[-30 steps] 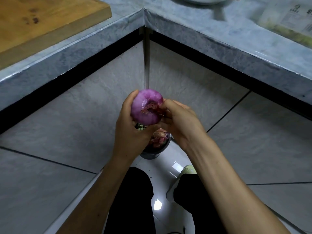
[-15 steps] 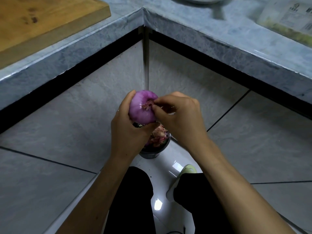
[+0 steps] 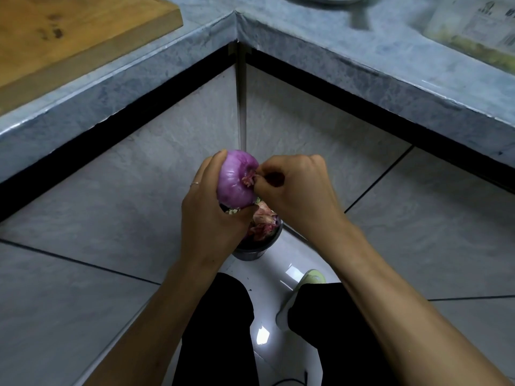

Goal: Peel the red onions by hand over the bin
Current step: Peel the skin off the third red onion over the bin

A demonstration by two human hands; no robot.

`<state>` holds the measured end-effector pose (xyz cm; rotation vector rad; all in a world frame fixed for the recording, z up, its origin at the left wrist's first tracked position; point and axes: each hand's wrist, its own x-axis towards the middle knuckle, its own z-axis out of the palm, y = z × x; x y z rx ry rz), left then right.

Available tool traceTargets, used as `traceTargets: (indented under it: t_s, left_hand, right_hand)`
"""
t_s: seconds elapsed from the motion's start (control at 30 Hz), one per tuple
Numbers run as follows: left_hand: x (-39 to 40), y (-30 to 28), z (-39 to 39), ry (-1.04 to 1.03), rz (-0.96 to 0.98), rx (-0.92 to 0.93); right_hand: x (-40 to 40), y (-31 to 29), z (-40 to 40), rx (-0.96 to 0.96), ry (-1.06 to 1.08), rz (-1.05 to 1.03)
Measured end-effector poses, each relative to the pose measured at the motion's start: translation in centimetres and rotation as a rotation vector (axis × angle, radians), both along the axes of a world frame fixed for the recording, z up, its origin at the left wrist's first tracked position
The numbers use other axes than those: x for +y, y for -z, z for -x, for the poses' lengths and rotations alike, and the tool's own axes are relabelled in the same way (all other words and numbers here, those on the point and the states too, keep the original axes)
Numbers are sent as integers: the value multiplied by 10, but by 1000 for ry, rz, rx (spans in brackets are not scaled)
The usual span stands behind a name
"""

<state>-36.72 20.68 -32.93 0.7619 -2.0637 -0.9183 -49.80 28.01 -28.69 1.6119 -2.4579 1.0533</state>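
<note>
One grey stone counter [image 3: 348, 59], L-shaped, inner corner at top centre; a wooden cutting board [image 3: 69, 32] lies on its left run, at the top-left edge. One left hand [image 3: 211, 218], fingers curled round a red onion [image 3: 235, 178], gripping it directly above the bin [image 3: 255, 250]. One right hand [image 3: 298, 190], fingertips pinching the ragged root end on the onion's right side. The dark round bin stands on the floor, holding papery skins [image 3: 263, 222].

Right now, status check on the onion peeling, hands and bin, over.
Left hand grips red onion. Right hand pinches skin at its root end. Bin directly below, peels inside. Nothing in the way.
</note>
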Motion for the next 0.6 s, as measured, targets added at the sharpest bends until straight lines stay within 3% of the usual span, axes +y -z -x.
traceTargets:
  t_s: [0.37, 0.6]
  left_hand:
    - [0, 9, -8, 46, -77, 6]
    - [-5, 5, -7, 98, -165, 11]
  right_hand:
    - [1, 13, 6, 35, -114, 112]
    - [2, 8, 14, -56, -204, 98]
